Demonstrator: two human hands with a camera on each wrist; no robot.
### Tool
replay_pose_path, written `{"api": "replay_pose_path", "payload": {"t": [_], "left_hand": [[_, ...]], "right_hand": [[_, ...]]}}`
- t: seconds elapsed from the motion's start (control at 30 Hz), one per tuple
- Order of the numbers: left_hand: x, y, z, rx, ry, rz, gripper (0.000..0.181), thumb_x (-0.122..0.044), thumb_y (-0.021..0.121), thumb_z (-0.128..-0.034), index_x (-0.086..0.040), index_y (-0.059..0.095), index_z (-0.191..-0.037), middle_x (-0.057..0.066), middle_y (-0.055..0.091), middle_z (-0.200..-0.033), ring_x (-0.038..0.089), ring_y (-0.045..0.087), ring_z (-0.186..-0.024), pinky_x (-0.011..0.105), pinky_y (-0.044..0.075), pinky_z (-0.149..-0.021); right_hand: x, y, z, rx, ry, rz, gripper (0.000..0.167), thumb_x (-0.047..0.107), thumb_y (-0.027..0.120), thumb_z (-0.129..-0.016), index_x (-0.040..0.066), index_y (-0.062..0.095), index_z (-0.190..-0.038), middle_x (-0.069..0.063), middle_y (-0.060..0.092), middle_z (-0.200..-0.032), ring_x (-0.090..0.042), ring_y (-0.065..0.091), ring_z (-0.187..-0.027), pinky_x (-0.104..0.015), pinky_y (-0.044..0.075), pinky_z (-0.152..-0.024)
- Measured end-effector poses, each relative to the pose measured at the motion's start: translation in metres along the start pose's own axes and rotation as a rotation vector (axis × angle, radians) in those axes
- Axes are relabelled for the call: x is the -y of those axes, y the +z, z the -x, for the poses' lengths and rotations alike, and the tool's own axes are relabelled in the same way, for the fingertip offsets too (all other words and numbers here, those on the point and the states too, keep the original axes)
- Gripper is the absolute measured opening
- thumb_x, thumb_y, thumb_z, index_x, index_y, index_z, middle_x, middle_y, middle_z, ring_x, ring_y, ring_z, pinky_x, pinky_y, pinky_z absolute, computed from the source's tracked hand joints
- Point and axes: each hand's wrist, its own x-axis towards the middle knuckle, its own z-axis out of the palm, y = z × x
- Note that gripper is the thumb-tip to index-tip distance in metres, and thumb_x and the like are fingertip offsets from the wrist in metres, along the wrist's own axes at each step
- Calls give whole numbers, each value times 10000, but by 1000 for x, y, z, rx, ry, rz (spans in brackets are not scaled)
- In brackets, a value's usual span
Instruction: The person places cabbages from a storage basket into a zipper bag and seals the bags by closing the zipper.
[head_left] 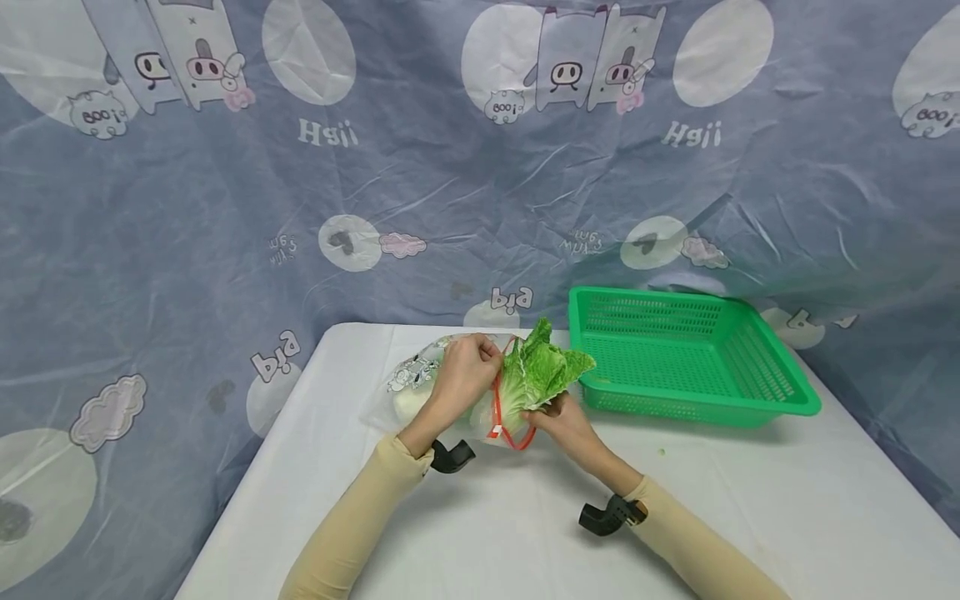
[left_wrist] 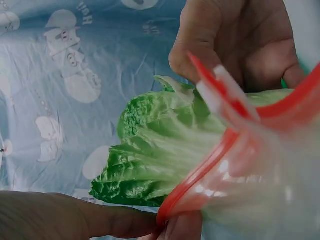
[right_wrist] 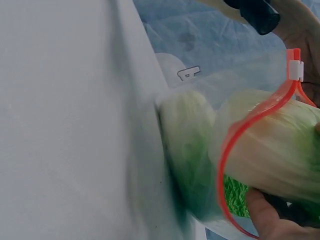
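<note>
A clear bag (head_left: 408,375) with a red zip edge and white slider lies on the table, pale green vegetables inside it. A leafy cabbage (head_left: 542,367) is partly in the bag's mouth, its leaves outside. My left hand (head_left: 467,367) pinches the red edge (left_wrist: 200,172) at the far side of the mouth. My right hand (head_left: 566,425) grips the cabbage from the right and below; in the right wrist view its thumb (right_wrist: 265,215) lies near the cabbage base (right_wrist: 270,145). Another vegetable (right_wrist: 187,145) lies inside the bag beside it.
A green plastic basket (head_left: 697,408) stands at the back right of the white table (head_left: 480,533), close to the right hand. A patterned grey-blue cloth (head_left: 450,167) hangs behind the table. A small green scrap (head_left: 662,452) lies in front of the basket.
</note>
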Motion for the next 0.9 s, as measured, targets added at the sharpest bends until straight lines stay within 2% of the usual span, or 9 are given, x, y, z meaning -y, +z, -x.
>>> {"api": "replay_pose_path", "payload": {"t": [0.1,0.2,0.3,0.4,0.47,0.63,0.77,0.9], "left_hand": [[-1,0,1,-4,9,-2,86,-60,606,-839,-71,678,-794,19,640,-681,112,547,-537,245,446,-532],[-1,0,2,-5,12,-6,90,-44,598,-841,-66,674,-796,20,641,-682,114,550,-544,248,452,-539],[-2,0,3,5,8,-13,88,-52,608,-841,-77,673,-788,12,636,-675,111,548,-536,247,443,-517],[-3,1,4,27,21,-29,89,-73,619,-853,-90,671,-783,5,629,-672,105,539,-536,237,423,-507],[-4,2,5,47,31,-38,90,-83,621,-868,-92,664,-789,3,623,-676,100,531,-532,230,416,-503],[-8,6,10,77,44,-45,82,-47,623,-868,-76,650,-797,8,613,-682,100,518,-522,224,422,-502],[-11,10,13,77,108,-116,70,-30,620,-860,-78,641,-813,-4,612,-691,90,515,-555,221,434,-560],[-13,12,16,77,164,-193,68,-60,616,-876,-103,625,-824,-25,600,-691,77,495,-544,220,413,-539]], "right_hand": [[-1,1,1,21,-25,68,739,169,661,-878,32,264,-1486,-181,409,-1470,-329,417,-1352,-347,420,-1055],[-2,-1,3,28,-32,108,680,216,637,-906,37,300,-1470,-185,462,-1426,-330,474,-1302,-391,441,-1030],[-3,-2,4,10,-18,139,554,269,610,-928,48,414,-1397,-159,562,-1305,-245,562,-1181,-352,479,-952],[-5,-2,5,4,-5,165,449,269,611,-924,64,506,-1309,-102,612,-1188,-132,560,-1052,-302,462,-912],[-6,-1,6,30,-9,176,462,249,621,-916,76,499,-1328,-82,604,-1217,-110,535,-1079,-297,438,-952],[-5,5,5,169,-15,185,567,224,611,-933,93,385,-1435,-77,522,-1378,-135,460,-1262,-340,361,-1069],[0,10,2,215,-4,193,502,214,586,-943,63,420,-1391,-98,561,-1305,-142,520,-1174,-335,419,-1002],[7,15,0,252,-3,175,511,185,547,-957,34,382,-1416,-135,530,-1335,-203,520,-1189,-351,464,-961]]}}
